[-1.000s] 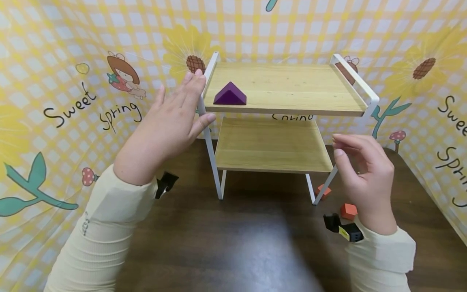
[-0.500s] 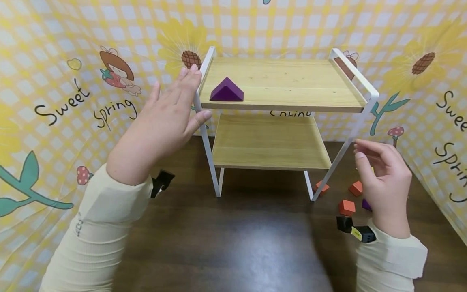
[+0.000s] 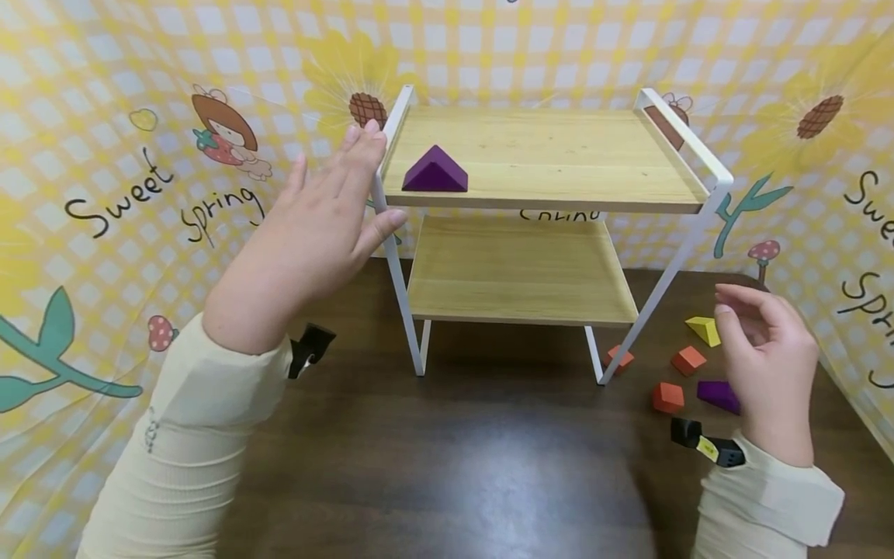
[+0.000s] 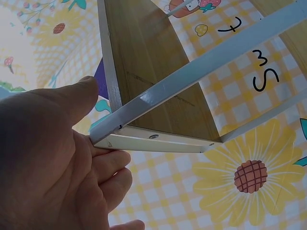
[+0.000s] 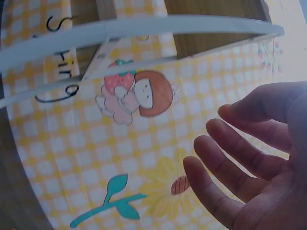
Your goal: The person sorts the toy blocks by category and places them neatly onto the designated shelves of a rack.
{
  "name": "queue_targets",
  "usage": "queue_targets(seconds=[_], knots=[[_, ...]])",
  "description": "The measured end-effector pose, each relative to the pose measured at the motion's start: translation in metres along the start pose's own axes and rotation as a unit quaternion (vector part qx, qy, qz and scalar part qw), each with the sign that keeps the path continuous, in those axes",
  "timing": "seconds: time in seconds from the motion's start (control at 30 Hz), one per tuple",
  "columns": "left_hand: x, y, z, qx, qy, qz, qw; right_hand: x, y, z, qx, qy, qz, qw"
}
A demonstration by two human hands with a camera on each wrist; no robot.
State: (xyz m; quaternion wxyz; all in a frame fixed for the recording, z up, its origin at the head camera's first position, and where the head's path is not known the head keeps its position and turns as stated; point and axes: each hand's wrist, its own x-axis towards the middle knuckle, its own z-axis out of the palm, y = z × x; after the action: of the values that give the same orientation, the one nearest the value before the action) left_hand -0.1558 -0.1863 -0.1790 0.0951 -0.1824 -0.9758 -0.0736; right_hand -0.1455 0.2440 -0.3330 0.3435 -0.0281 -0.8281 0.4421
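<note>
A small two-tier shelf (image 3: 559, 155) with wooden boards and a white frame stands on the dark floor. On its top board, near the front left corner, sits a purple triangular block (image 3: 435, 172); part of it shows behind the thumb in the left wrist view. My left hand (image 3: 300, 225) rests against the shelf's left frame, fingers extended and thumb spread apart. To the right of the shelf, my right hand (image 3: 771, 365) hovers with loosely bent fingers and nothing in them. Below it lies another purple block (image 3: 719, 395), partly hidden by that hand.
Orange blocks (image 3: 668, 397) lie on the floor near the shelf's right leg, one of them partly behind the leg (image 3: 619, 358). A yellow triangular block (image 3: 702, 330) lies farther back. A yellow checked cloth (image 3: 545, 54) surrounds the floor behind and at both sides.
My right hand has moved right and slightly down, away from the shelf, uncovering the yellow and purple blocks on the floor. The left hand stays at the frame; the view has shifted slightly.
</note>
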Motion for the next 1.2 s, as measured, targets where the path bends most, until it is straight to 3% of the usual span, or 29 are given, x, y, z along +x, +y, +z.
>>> queue_targets(seconds=[0.27,0.4,0.6,0.9,1.2], knots=[[0.0,-0.001,0.001,-0.008,0.008,0.003,0.9999,0.001,0.014,-0.006,-0.057,-0.032,0.011,0.9978],[0.0,0.0,0.0,-0.007,0.007,0.002,0.9999,0.003,0.022,-0.01,-0.104,-0.071,0.025,0.9917],[0.0,0.0,-0.001,-0.004,0.004,0.002,1.0,0.006,0.042,-0.017,-0.182,-0.168,0.04,0.968],[-0.001,0.0,0.0,-0.008,0.002,0.001,1.0,0.008,0.067,-0.02,-0.201,-0.267,0.08,0.939],[-0.001,0.0,-0.001,-0.009,0.005,0.003,0.9999,0.01,0.086,-0.026,-0.219,-0.337,0.141,0.9046]])
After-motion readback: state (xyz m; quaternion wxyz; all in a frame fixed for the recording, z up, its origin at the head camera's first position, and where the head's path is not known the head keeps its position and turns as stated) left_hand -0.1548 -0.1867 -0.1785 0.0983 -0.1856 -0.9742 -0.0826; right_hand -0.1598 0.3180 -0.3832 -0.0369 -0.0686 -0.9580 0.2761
